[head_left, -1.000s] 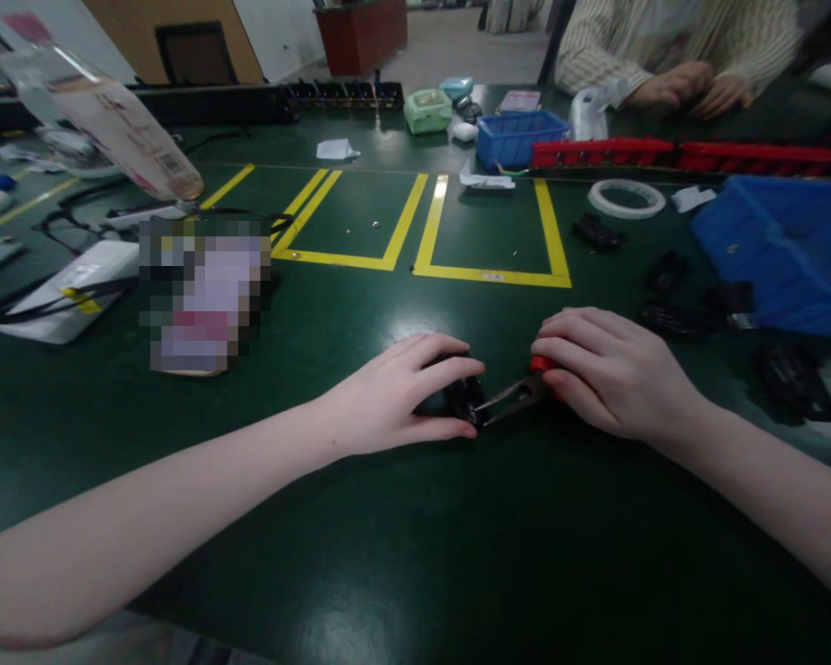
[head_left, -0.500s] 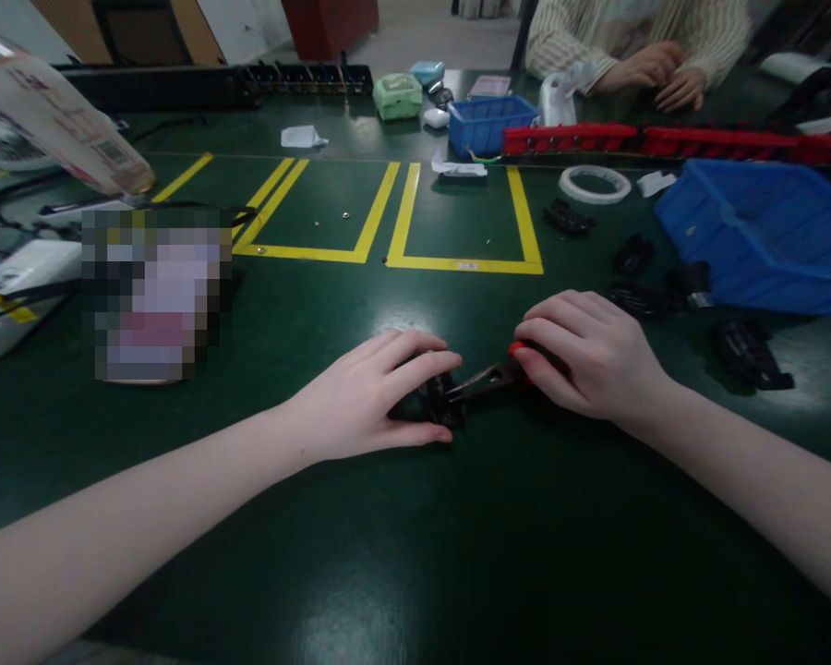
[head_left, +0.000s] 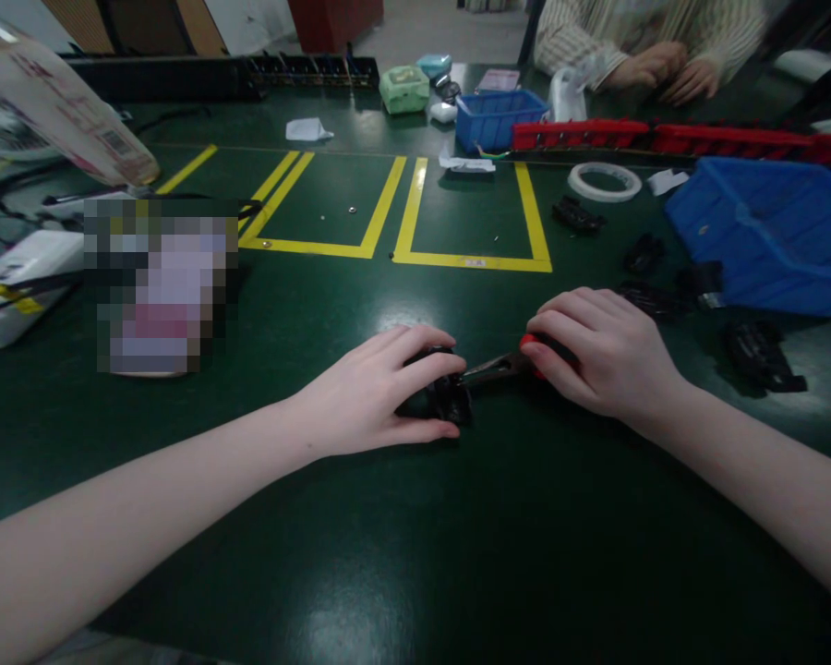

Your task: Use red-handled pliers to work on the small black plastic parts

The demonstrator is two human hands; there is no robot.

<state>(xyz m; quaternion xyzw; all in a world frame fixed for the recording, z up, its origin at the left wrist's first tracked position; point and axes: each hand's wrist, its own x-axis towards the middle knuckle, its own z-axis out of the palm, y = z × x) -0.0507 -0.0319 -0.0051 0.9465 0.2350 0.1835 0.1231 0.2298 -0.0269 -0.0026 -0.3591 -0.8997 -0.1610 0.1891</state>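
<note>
Head view: I have the left hand (head_left: 380,392) gripping a black part (head_left: 451,399) on the desk (head_left: 560,554) from its 9 o'clock side — fingers far, thumb near. Right hand (head_left: 602,351), between 2 and 3 o'clock, grips red-handled pliers (head_left: 497,367) — tips at the part's edge, contact unclear to me. From the part: blue bin (head_left: 782,235) at 2 o'clock, tape roll (head_left: 585,187) at 1.

One pliers (head_left: 499,367), two blue bins (head_left: 768,263) (head_left: 491,135), one tape roll (head_left: 604,196).
</note>
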